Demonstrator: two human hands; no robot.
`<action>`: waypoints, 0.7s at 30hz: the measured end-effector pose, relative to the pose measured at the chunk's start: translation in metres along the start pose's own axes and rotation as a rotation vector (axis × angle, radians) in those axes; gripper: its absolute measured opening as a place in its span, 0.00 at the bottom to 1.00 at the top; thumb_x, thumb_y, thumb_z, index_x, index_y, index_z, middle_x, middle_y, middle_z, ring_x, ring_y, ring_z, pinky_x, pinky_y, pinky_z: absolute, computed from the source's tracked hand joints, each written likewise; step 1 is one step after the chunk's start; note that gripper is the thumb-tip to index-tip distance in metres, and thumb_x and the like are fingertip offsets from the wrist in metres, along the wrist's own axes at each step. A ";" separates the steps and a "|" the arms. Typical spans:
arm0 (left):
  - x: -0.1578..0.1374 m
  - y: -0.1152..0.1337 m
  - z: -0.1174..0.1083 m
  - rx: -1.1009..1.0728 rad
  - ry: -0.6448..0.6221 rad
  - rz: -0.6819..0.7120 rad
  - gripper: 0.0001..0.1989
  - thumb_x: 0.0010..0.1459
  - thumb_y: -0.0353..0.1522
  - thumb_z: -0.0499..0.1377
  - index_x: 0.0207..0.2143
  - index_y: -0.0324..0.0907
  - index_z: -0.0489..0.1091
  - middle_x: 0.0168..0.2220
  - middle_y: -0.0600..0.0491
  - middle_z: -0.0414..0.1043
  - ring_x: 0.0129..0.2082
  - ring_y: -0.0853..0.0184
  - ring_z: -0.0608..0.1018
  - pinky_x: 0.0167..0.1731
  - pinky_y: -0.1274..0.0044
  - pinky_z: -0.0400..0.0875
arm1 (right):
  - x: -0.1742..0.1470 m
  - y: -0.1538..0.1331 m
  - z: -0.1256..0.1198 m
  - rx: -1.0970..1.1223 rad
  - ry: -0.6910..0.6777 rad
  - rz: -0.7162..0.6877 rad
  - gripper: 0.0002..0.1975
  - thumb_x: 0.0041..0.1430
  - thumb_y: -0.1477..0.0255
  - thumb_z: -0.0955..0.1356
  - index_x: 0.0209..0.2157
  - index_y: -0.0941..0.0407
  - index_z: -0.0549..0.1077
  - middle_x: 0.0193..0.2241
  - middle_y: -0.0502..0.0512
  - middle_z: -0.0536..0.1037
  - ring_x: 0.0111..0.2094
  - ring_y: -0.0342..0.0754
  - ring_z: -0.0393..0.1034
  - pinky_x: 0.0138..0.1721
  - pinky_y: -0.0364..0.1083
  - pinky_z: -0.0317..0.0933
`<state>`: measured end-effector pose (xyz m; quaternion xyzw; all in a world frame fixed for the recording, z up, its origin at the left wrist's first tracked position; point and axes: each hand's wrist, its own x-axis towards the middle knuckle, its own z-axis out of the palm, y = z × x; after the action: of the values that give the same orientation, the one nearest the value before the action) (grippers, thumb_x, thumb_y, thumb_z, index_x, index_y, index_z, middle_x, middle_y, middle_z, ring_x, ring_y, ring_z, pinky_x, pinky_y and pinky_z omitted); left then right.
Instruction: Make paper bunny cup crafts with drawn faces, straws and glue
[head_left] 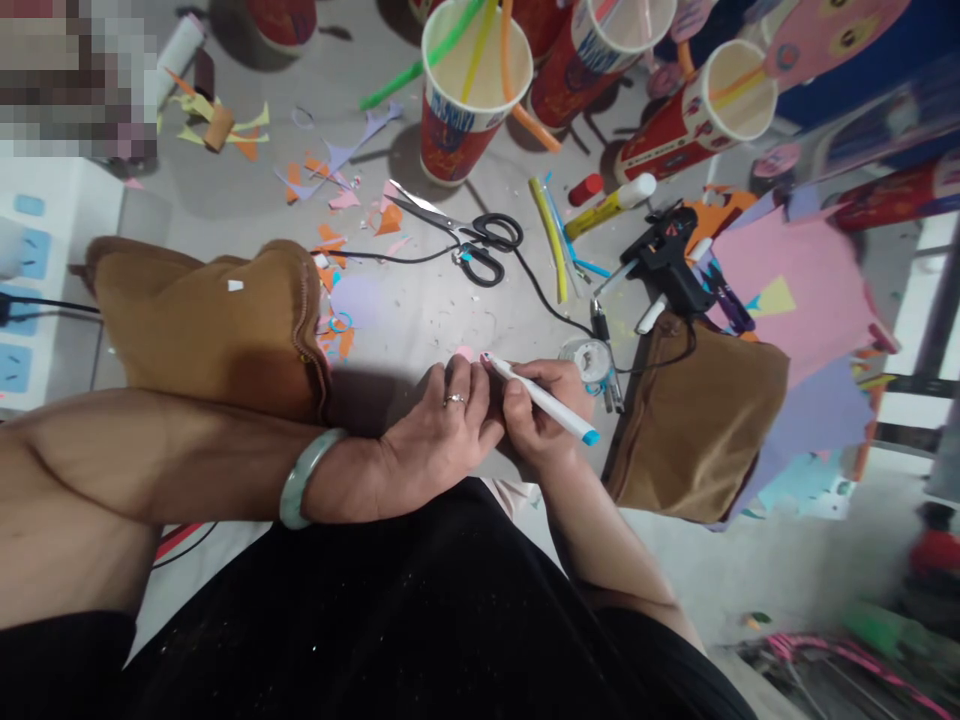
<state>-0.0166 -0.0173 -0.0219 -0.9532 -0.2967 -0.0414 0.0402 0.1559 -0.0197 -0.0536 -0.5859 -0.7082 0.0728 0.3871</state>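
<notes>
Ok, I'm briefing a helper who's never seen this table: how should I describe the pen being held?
Between the left brown pouch and the right brown pouch, find the right hand. It grips a slanting white pen. The white body and bright blue end set it apart from the yellow marker lying farther away.

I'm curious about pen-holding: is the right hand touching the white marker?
Touching: the head view shows the right hand gripping the white marker between thumb and fingers.

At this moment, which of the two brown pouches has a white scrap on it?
The left pouch, beside the left forearm: the white scrap lies on it. The right pouch shows none.
</notes>
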 end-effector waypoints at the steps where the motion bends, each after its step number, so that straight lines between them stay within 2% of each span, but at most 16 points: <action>1: 0.000 0.000 -0.001 -0.007 -0.006 0.001 0.20 0.69 0.24 0.53 0.61 0.27 0.70 0.56 0.27 0.76 0.56 0.42 0.80 0.50 0.57 0.77 | 0.000 0.000 0.000 -0.009 -0.004 0.000 0.05 0.66 0.66 0.67 0.38 0.52 0.73 0.28 0.49 0.82 0.23 0.45 0.75 0.22 0.43 0.67; 6: 0.001 -0.001 -0.003 -0.048 -0.059 -0.002 0.22 0.68 0.23 0.53 0.63 0.28 0.68 0.58 0.27 0.74 0.58 0.42 0.79 0.51 0.57 0.76 | -0.001 0.000 0.000 -0.047 -0.022 -0.018 0.06 0.67 0.66 0.66 0.38 0.52 0.73 0.29 0.50 0.84 0.26 0.46 0.79 0.25 0.44 0.71; 14: 0.001 0.000 -0.002 0.004 0.007 -0.009 0.19 0.69 0.24 0.52 0.59 0.27 0.71 0.55 0.28 0.77 0.56 0.42 0.81 0.49 0.59 0.78 | 0.001 -0.003 -0.001 -0.052 -0.024 -0.024 0.04 0.65 0.69 0.68 0.37 0.52 0.75 0.29 0.49 0.84 0.25 0.44 0.79 0.25 0.42 0.72; 21: 0.001 0.000 -0.001 -0.027 -0.018 0.000 0.21 0.69 0.24 0.53 0.62 0.27 0.69 0.57 0.26 0.75 0.57 0.41 0.79 0.50 0.58 0.77 | -0.001 -0.001 -0.001 -0.046 -0.034 -0.012 0.03 0.65 0.69 0.68 0.38 0.52 0.75 0.29 0.50 0.84 0.26 0.45 0.79 0.27 0.43 0.73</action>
<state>-0.0160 -0.0166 -0.0211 -0.9541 -0.2963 -0.0368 0.0248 0.1559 -0.0214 -0.0525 -0.5889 -0.7198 0.0640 0.3619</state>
